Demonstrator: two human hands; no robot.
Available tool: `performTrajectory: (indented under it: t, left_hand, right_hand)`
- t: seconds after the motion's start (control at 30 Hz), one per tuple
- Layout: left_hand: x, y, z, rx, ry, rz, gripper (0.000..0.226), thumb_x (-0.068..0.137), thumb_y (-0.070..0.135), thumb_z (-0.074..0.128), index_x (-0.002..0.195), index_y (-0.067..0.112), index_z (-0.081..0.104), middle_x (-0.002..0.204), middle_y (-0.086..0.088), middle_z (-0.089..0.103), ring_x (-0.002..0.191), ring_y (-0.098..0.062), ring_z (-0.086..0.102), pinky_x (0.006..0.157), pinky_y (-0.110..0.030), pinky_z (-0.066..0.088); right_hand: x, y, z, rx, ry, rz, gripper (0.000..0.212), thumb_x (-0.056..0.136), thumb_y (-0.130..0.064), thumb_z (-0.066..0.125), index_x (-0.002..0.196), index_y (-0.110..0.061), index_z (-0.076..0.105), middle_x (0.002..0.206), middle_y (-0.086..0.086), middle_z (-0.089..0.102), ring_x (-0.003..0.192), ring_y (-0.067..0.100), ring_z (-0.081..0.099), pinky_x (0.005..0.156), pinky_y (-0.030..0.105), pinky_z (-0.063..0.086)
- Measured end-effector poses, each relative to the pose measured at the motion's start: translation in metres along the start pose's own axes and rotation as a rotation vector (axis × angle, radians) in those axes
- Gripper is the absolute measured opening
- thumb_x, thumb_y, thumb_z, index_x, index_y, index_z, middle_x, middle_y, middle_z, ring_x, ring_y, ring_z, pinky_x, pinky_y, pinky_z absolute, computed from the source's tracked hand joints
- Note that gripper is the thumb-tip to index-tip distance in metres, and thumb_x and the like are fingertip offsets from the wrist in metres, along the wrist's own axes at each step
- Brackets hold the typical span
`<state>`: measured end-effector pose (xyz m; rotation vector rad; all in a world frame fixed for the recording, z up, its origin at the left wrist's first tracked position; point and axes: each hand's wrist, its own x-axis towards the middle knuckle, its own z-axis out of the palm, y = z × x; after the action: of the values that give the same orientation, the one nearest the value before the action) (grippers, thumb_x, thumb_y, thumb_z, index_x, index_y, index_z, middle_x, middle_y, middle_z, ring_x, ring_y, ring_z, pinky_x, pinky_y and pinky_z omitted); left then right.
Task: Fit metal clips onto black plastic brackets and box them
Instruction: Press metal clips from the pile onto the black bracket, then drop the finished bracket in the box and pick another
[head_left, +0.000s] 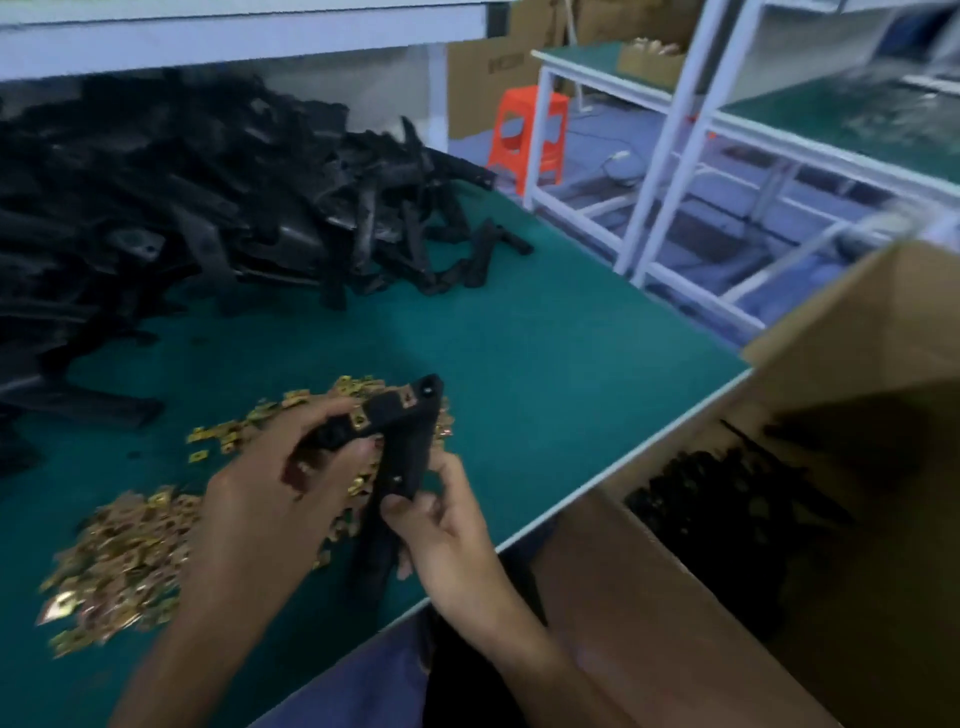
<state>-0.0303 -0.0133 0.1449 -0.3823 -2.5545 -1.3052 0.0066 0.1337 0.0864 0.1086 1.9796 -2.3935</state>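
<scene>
Head view: L hand (270, 499) fingers curled round upper arm of black bracket (400, 447). R hand (447, 530) fingers pinching its lower arm. Bracket held above desk (519, 338) by front edge, over gold clips (130, 551) heap. Fitted clip (360, 422) on it. Bracket pile (182, 208) at back-left corner. Cardboard box (649, 597) off right edge, w/ brackets inside.

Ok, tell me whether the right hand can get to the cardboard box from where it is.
Probably yes. The right hand sits just beside the open cardboard box, with nothing between them. Both hands grip the bracket, though, so the left hand would need to let go.
</scene>
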Motion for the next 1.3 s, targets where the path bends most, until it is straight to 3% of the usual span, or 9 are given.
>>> performTrajectory:
  t: [0.13,0.33,0.5,0.63,0.77,0.87,0.97,1.13,1.3]
  left_hand:
    - [0.001,-0.007,0.028,-0.105,-0.142,0.048,0.038,0.083,0.044,0.067,0.115,0.063,0.058,0.107,0.045,0.061,0.092,0.022,0.060,0.067,-0.009,0.053]
    - [-0.004,-0.038,0.053,-0.154,-0.270,-0.031,0.056,0.082,0.076,0.057,0.128,0.043,0.063,0.110,0.018,0.070,0.098,-0.001,0.066,0.085,-0.018,0.052]
    - [-0.011,-0.039,0.048,-0.076,-0.262,-0.024,0.043,0.089,0.068,0.057,0.123,0.044,0.065,0.112,0.022,0.069,0.102,0.002,0.065,0.091,-0.026,0.051]
    - [-0.016,-0.015,0.033,0.029,-0.265,-0.001,0.024,0.089,0.048,0.061,0.112,0.050,0.067,0.109,0.034,0.067,0.095,0.015,0.062,0.080,-0.001,0.045]
    - [-0.014,-0.020,0.010,0.079,-0.176,-0.114,0.010,0.093,0.039,0.065,0.099,0.047,0.068,0.093,0.032,0.069,0.084,0.014,0.063,0.065,-0.008,0.048]
    - [-0.002,-0.050,-0.016,0.243,-0.061,-0.178,0.015,0.096,0.026,0.066,0.107,0.034,0.071,0.104,0.021,0.071,0.094,0.008,0.063,0.079,-0.006,0.042]
    - [0.015,-0.087,-0.051,0.280,0.110,-0.268,0.017,0.096,0.019,0.065,0.112,0.020,0.072,0.111,0.006,0.072,0.106,-0.014,0.065,0.092,-0.029,0.049]
    - [0.048,-0.145,-0.101,0.376,0.210,-0.459,0.037,0.099,0.030,0.062,0.129,0.009,0.057,0.121,-0.005,0.064,0.110,-0.027,0.061,0.089,-0.036,0.049]
    - [0.082,-0.181,-0.105,0.302,0.089,-0.594,0.045,0.103,0.040,0.052,0.144,0.026,0.040,0.105,0.000,0.063,0.094,-0.025,0.063,0.081,-0.041,0.052]
  right_hand:
    - [-0.034,0.007,-0.036,0.168,0.094,0.063,0.026,0.097,-0.024,0.058,0.119,-0.030,0.046,0.095,0.000,0.076,0.059,0.004,0.062,0.052,0.021,0.045]
    - [-0.095,-0.002,-0.135,0.430,0.639,-0.002,0.022,0.093,-0.020,0.065,0.113,-0.026,0.059,0.107,0.022,0.073,0.067,0.025,0.063,0.056,0.033,0.045]
    - [-0.106,-0.016,-0.199,0.647,0.878,0.071,0.057,0.101,-0.010,0.056,0.153,-0.009,0.032,0.115,0.016,0.066,0.107,0.028,0.068,0.085,0.037,0.057]
    - [-0.093,-0.008,-0.170,0.403,0.691,0.184,0.046,0.098,-0.011,0.064,0.140,-0.022,0.048,0.110,0.015,0.075,0.089,0.024,0.072,0.067,0.032,0.057]
    - [-0.060,0.001,-0.106,0.085,0.428,0.079,0.026,0.098,-0.011,0.062,0.116,-0.028,0.069,0.097,0.009,0.077,0.086,0.021,0.069,0.075,0.033,0.051]
    - [-0.036,-0.004,-0.059,-0.256,0.182,-0.058,0.025,0.099,-0.028,0.062,0.112,-0.048,0.066,0.097,-0.006,0.077,0.089,0.009,0.071,0.077,0.023,0.055]
    - [-0.009,-0.008,-0.023,-0.425,-0.006,-0.073,0.023,0.091,-0.054,0.056,0.112,-0.059,0.061,0.097,-0.017,0.073,0.083,0.003,0.068,0.072,0.021,0.051]
    - [0.013,0.003,0.008,-0.695,-0.065,-0.142,0.022,0.100,-0.033,0.060,0.119,-0.044,0.061,0.085,-0.010,0.067,0.071,-0.001,0.059,0.058,0.015,0.038]
    - [0.012,0.004,0.010,-0.779,0.007,-0.158,0.019,0.096,-0.039,0.060,0.113,-0.043,0.066,0.088,-0.017,0.069,0.079,-0.005,0.061,0.061,0.011,0.042]
